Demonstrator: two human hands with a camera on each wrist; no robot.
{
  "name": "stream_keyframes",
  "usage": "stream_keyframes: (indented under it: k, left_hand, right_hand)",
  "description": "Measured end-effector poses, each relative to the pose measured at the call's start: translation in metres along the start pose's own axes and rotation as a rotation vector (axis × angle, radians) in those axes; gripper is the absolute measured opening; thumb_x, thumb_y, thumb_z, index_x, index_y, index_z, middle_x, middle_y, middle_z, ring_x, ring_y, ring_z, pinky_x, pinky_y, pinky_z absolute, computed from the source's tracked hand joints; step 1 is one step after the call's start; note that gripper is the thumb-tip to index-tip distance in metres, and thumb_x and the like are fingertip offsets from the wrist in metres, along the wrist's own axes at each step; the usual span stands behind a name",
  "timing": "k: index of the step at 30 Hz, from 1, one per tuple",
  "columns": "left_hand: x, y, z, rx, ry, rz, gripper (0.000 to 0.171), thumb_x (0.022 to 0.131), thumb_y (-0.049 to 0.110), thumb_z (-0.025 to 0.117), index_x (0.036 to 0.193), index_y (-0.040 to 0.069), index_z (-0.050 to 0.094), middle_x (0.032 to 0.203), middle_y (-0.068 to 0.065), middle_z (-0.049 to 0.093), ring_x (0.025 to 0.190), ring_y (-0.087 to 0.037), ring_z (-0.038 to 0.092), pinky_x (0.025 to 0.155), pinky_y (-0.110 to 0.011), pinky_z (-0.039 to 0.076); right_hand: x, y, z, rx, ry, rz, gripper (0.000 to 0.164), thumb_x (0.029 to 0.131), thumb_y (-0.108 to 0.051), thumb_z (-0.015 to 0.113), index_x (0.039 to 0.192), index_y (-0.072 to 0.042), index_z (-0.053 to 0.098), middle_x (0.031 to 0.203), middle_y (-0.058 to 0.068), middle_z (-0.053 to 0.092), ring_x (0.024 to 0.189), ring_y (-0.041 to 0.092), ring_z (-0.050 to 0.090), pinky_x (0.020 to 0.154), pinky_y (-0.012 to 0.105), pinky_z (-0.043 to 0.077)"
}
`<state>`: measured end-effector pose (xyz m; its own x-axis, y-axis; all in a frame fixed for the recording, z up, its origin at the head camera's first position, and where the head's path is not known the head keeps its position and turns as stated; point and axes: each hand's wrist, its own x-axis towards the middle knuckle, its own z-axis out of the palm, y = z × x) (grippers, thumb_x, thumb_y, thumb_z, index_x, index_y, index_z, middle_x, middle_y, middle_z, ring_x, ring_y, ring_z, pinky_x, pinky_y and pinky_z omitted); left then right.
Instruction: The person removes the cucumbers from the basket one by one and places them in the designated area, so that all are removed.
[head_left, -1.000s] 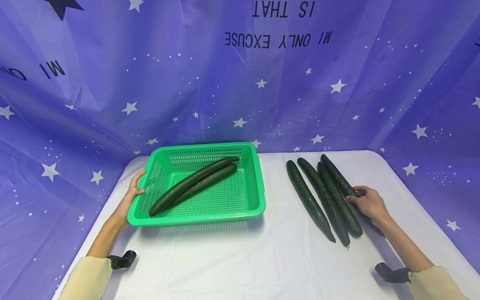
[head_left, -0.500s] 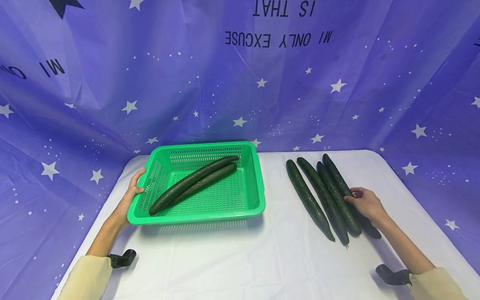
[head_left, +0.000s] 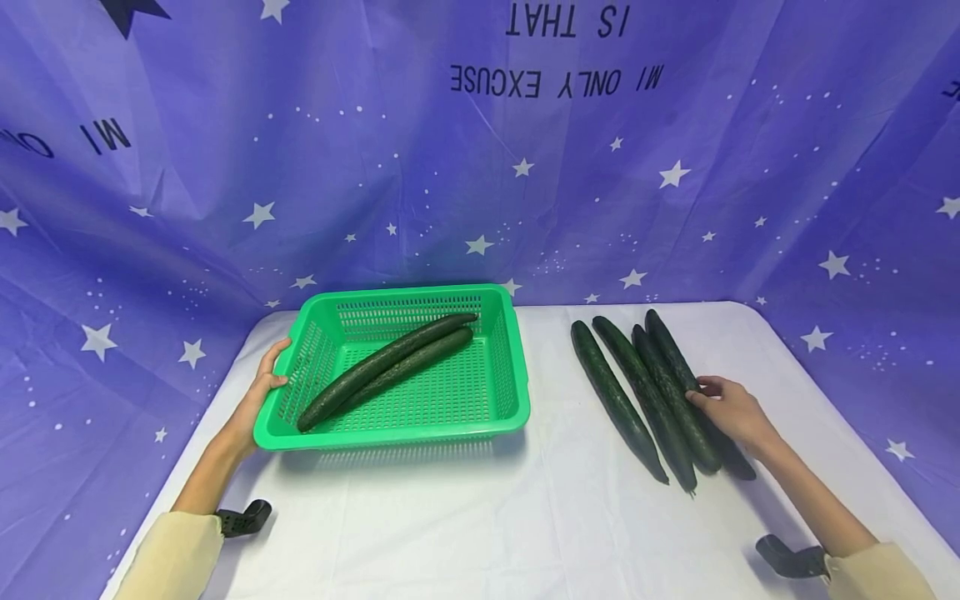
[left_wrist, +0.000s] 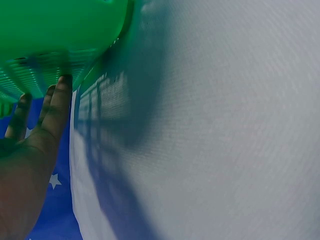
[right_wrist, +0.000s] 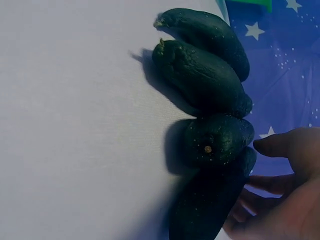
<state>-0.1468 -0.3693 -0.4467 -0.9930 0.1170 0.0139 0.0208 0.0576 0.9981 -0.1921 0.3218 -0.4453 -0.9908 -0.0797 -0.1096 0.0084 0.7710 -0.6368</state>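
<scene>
In the head view my left hand (head_left: 251, 410) lies along the left side of a green perforated plastic basket (head_left: 393, 432). Its extended fingers (left_wrist: 61, 100) touch the outer wall under the rim. Two dark green cucumbers (head_left: 375, 367) lie slanted across the basket floor. On the right, several more cucumbers (head_left: 618, 400) form a slanting row. My right hand (head_left: 735, 412) grips the rightmost cucumber (head_left: 670, 343) near its middle, thumb toward the neighbouring one and fingers on the far right side. The near end of that cucumber (right_wrist: 205, 210) crosses the bottom of the right wrist view.
White cloth (head_left: 450, 533) covers the table, and between basket and cucumber row the cloth shows. A purple curtain (head_left: 420, 183) with stars and lettering hangs behind and at both sides. Dark wrist-camera mounts (head_left: 247, 518) stick out from both wrists above the cloth.
My right hand has shifted slightly left, and the near end of the rightmost cucumber has swung left toward the row. The left hand and basket stay as they were.
</scene>
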Motion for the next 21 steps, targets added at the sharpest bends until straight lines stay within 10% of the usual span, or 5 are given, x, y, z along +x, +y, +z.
stream_keyframes:
  k: [11, 21]
  left_hand:
    - [0.0, 0.0, 0.0, 0.002, 0.007, -0.004, 0.06, 0.103, 0.019, 0.024, 0.158, 0.037, 0.009, 0.142, -0.007, 0.019, 0.104, -0.013, 0.046, 0.082, -0.026, 0.045]
    - [0.0, 0.0, 0.001, -0.026, -0.005, 0.006, 0.059, 0.102, 0.018, 0.025, 0.156, 0.039, 0.012, 0.139, -0.007, 0.021, 0.102, -0.012, 0.048, 0.08, -0.026, 0.047]
  right_hand:
    - [0.0, -0.038, -0.003, -0.03, 0.215, -0.233, 0.044, 0.101, -0.02, 0.058, 0.136, 0.007, 0.052, 0.125, 0.034, 0.057, 0.108, 0.051, 0.057, 0.083, 0.062, 0.048]
    - [0.008, -0.103, 0.01, 0.082, 0.136, -0.36, 0.038, 0.1, -0.018, 0.061, 0.135, -0.002, 0.058, 0.13, 0.021, 0.059, 0.111, 0.036, 0.059, 0.089, 0.051, 0.049]
